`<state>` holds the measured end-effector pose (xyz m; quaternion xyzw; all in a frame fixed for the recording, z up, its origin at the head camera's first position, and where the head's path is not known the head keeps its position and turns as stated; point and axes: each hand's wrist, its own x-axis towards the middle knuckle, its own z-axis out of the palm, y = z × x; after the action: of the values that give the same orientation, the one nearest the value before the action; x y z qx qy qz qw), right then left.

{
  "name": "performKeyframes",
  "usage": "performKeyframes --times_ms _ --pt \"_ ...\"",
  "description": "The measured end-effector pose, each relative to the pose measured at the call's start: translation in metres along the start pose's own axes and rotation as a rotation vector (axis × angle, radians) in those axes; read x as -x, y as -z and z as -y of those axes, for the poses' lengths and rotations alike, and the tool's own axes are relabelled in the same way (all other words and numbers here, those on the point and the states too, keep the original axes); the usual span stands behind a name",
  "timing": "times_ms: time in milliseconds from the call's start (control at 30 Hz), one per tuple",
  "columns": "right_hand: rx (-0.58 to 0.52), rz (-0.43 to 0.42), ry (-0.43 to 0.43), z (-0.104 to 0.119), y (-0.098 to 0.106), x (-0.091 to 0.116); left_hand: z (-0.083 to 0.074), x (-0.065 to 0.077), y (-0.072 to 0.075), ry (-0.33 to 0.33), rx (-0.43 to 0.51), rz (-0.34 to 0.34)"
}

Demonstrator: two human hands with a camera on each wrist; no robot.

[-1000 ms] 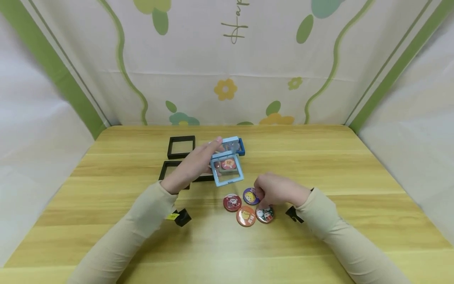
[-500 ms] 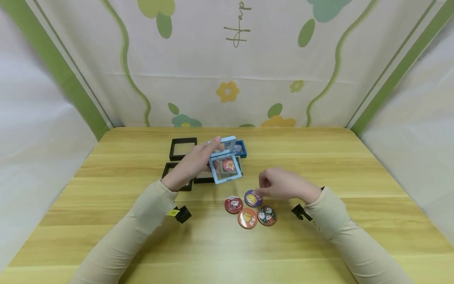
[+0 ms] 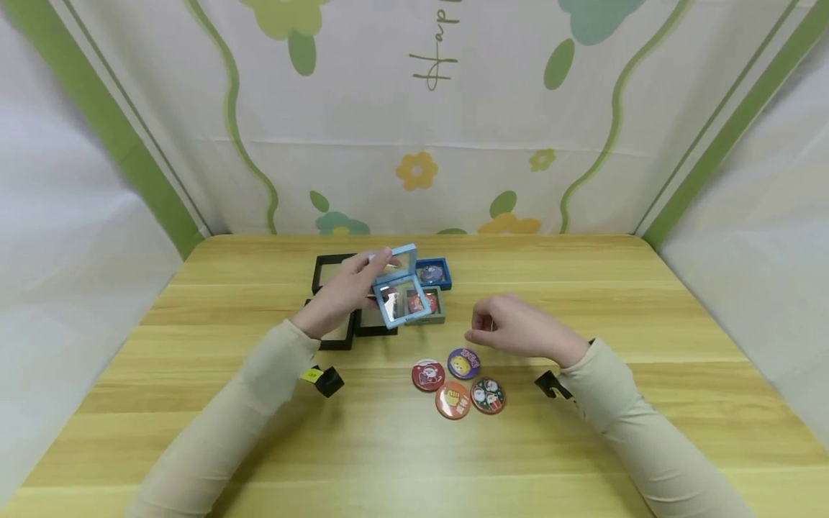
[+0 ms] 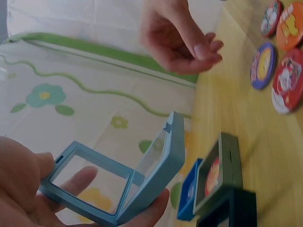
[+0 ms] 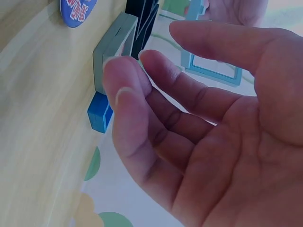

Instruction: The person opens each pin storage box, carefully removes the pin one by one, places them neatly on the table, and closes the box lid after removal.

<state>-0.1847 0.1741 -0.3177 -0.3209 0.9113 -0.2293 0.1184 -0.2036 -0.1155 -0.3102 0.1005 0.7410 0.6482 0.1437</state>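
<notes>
My left hand grips a light blue hinged display case by one panel. The case stands spread like a book, and its clear windows show nothing inside. My right hand hovers behind the badges with fingers loosely curled and nothing in them. Below it lie a purple badge, a red badge, an orange badge and a dark green badge, grouped on the wooden table. Partly behind the held case is a grey-green case with a red badge in it.
A blue case holding a bluish badge stands behind the grey-green one. Several black frames sit to the left, including a front frame, partly covered by my left hand. A flower-printed cloth hangs behind the table.
My right hand has lifted off the badges and moved back, empty. My left hand has shifted the light blue case leftward and tilted it, uncovering more of the grey-green and blue cases.
</notes>
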Motion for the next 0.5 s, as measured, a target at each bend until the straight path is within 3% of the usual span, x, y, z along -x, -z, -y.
performKeyframes --times_ms 167,367,500 --pt "-0.011 -0.01 -0.012 -0.003 0.001 0.0 -0.004 -0.011 0.015 0.009 -0.125 -0.052" --pt "-0.028 -0.003 -0.014 -0.003 0.005 0.002 -0.009 -0.026 0.028 -0.014 -0.211 -0.012" --pt "-0.029 0.005 -0.021 -0.002 0.008 0.004 -0.009 -0.04 0.034 -0.054 -0.253 -0.039"
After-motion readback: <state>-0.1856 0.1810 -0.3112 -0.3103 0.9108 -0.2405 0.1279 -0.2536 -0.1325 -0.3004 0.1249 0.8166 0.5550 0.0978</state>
